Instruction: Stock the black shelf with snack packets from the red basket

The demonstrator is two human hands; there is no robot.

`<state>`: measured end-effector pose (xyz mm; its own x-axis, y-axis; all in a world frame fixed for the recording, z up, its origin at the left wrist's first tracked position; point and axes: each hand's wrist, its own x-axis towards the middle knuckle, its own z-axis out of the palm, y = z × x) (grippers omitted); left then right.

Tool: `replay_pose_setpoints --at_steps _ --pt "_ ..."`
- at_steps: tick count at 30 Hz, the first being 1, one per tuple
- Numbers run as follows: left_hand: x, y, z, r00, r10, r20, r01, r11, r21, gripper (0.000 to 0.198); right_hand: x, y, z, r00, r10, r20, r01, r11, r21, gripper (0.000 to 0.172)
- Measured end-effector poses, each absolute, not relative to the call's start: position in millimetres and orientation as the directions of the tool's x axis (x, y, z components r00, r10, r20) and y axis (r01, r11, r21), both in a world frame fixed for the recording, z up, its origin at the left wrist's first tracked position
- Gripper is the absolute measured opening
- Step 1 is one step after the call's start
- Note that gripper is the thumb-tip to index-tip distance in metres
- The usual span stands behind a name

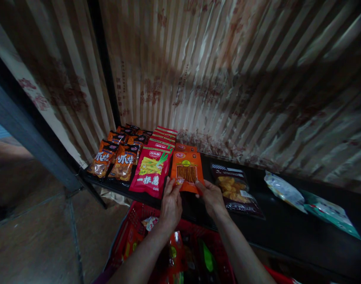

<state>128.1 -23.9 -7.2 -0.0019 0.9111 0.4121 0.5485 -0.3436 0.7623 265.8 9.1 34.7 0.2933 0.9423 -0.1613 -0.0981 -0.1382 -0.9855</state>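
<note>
An orange snack packet (188, 169) lies on a dark shelf (287, 228), and both my hands grip its near edge. My left hand (170, 203) pinches the packet's lower left corner. At its lower right corner my right hand (211, 197) has the fingers closed on the edge. Another orange packet (185, 148) lies just behind it. Left of it sits a stack of red packets (152, 167); to the right lies a dark packet with yellow snacks (235, 189).
Orange-and-black packets (115, 157) fill the shelf's left end. A white bag (284, 191) and a green bag (328, 213) lie at the right. A red basket (133, 228) of packets stands below my arms. Striped paper (228, 79) covers the wall behind.
</note>
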Motion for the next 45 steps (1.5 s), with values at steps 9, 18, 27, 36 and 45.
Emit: replay_pose_setpoints --at_steps 9,18,27,36,45 --pt "121 -15 -6 0.096 0.924 0.37 0.568 -0.356 0.742 0.047 270 19 23 0.333 0.941 -0.065 0.379 -0.197 -0.904 0.042" --pt "123 -14 -14 0.125 0.916 0.38 0.595 -0.376 0.71 0.045 260 -6 48 0.089 0.946 0.313 0.992 -0.057 -0.111 0.042" --pt "125 -11 -22 0.177 0.88 0.44 0.634 -0.444 0.632 0.053 230 72 50 -0.198 0.95 0.241 0.97 0.225 -0.093 0.051" --pt "124 -12 -24 0.248 0.884 0.396 0.663 -0.452 0.597 0.052 222 123 30 -0.054 0.995 -0.08 0.996 0.047 -0.081 0.066" --pt "124 -14 -24 0.272 0.887 0.374 0.677 -0.452 0.58 0.055 220 122 25 -0.025 0.999 -0.038 0.999 0.023 -0.047 0.066"
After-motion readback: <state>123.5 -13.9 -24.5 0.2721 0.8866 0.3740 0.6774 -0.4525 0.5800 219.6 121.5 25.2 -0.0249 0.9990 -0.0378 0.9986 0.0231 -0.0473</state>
